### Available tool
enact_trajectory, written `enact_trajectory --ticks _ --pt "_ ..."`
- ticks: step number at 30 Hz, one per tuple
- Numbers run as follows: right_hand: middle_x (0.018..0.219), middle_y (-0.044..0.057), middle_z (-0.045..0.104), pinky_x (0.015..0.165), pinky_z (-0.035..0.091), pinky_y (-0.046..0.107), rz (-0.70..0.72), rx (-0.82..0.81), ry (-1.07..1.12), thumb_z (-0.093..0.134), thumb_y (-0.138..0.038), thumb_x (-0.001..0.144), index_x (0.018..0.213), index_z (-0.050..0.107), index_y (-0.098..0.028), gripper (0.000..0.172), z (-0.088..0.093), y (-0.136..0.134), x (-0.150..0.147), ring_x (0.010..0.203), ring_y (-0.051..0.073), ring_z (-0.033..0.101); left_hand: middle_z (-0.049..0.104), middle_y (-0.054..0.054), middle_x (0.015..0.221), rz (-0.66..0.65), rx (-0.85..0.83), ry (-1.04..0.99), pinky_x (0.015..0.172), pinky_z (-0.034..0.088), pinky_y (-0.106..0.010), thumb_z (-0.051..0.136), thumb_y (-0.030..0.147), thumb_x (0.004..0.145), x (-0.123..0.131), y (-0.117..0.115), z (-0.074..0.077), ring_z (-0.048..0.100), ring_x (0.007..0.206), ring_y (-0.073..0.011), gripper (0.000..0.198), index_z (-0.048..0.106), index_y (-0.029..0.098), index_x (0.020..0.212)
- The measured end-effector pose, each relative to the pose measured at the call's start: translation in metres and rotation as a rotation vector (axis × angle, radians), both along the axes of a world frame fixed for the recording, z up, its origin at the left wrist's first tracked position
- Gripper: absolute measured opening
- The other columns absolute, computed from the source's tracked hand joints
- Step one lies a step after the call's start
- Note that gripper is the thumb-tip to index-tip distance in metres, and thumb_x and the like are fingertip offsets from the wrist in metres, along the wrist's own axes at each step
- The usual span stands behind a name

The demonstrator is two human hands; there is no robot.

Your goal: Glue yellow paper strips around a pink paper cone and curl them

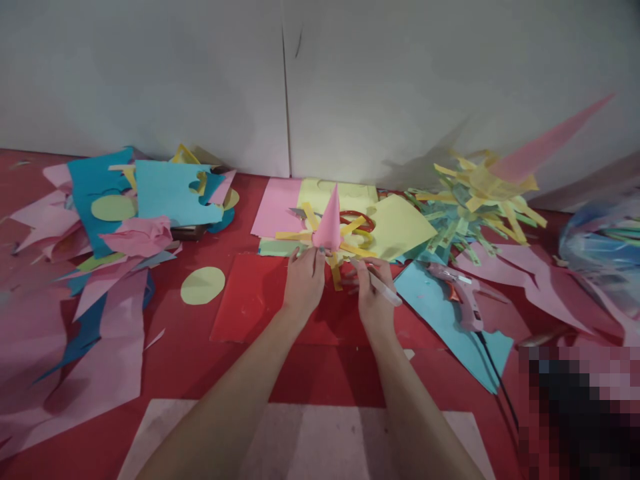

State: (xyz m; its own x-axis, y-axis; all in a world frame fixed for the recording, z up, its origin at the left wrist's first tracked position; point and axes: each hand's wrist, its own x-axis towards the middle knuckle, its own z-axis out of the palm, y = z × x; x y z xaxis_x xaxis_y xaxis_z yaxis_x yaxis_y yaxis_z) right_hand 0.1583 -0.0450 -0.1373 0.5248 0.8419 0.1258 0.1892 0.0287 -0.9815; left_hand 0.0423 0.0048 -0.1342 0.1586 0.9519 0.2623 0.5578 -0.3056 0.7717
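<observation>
Upright in front of me stands a pink paper cone [329,223]. Several yellow paper strips [294,236] spread out from its base like rays. My left hand [303,279] is closed at the lower left of the cone, its fingertips gripping the base. On the other side, my right hand [376,297] is closed around a slim whitish pen-like stick [386,291], with its fingers near the strips on the right. The tip of the stick is too small to make out. Below both hands lies a red board [255,300].
Scissors with red handles [361,219] lie behind the cone among pink and yellow sheets. A pink glue gun [467,300] rests on blue paper [425,300] at right. Beyond it is a finished-looking fringed piece with a pink cone [550,143]. Paper scraps [120,313] and a yellow disc [203,285] lie left.
</observation>
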Motion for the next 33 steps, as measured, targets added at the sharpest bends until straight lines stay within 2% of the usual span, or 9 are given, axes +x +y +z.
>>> enact_trajectory --ticks 8,13,16,20,25,33 --pt "0.064 -0.002 0.059 0.053 0.048 0.027 0.041 -0.009 -0.010 0.052 -0.045 0.083 0.087 0.047 -0.023 0.022 -0.001 0.000 0.001 0.054 0.015 0.059 0.069 -0.003 0.088 0.005 0.007 -0.019 0.100 0.033 -0.037 0.026 0.025 0.094 0.000 0.000 0.000 0.061 0.087 -0.0162 0.036 0.061 0.021 0.086" --pt "0.066 0.000 0.059 0.060 0.045 0.027 -0.030 0.019 -0.070 0.049 -0.044 0.085 0.084 0.053 -0.021 0.024 0.002 -0.001 0.003 0.065 0.015 0.058 0.069 -0.003 0.089 0.015 0.009 -0.031 0.093 0.038 -0.035 0.026 0.025 0.093 -0.002 0.000 -0.002 0.060 0.089 -0.0170 0.036 0.060 0.021 0.088" --pt "0.059 -0.002 0.054 0.054 0.041 0.026 -0.008 0.032 -0.028 0.047 -0.045 0.086 0.078 0.054 -0.020 0.027 0.001 -0.001 0.004 0.055 0.013 0.053 0.069 -0.004 0.085 0.045 -0.032 -0.039 0.084 0.041 -0.033 0.026 0.028 0.094 -0.002 -0.001 -0.001 0.061 0.084 -0.0177 0.037 0.060 0.020 0.083" --pt "0.050 -0.007 0.047 0.048 0.036 0.024 0.010 0.049 -0.030 0.054 -0.040 0.083 0.072 0.047 -0.021 0.023 -0.002 -0.001 0.004 0.043 0.009 0.044 0.069 -0.003 0.079 0.063 -0.079 -0.047 0.081 0.040 -0.033 0.025 0.030 0.094 -0.002 -0.002 0.003 0.061 0.078 -0.0174 0.042 0.060 0.019 0.074" --pt "0.047 -0.007 0.051 0.049 0.038 0.024 0.089 0.015 -0.083 0.057 -0.035 0.081 0.069 0.041 -0.023 0.023 -0.005 0.000 0.005 0.045 0.011 0.049 0.069 0.000 0.072 0.021 -0.132 -0.105 0.076 0.042 -0.027 0.026 0.028 0.093 -0.002 -0.003 0.006 0.062 0.070 -0.0142 0.041 0.059 0.020 0.069" --pt "0.050 -0.005 0.054 0.049 0.040 0.025 0.093 -0.003 -0.135 0.055 -0.033 0.081 0.067 0.040 -0.023 0.023 -0.008 0.001 0.006 0.046 0.012 0.051 0.070 0.000 0.074 0.001 -0.150 -0.077 0.072 0.043 -0.026 0.029 0.024 0.091 -0.003 0.000 0.003 0.063 0.069 -0.0135 0.037 0.059 0.020 0.069"
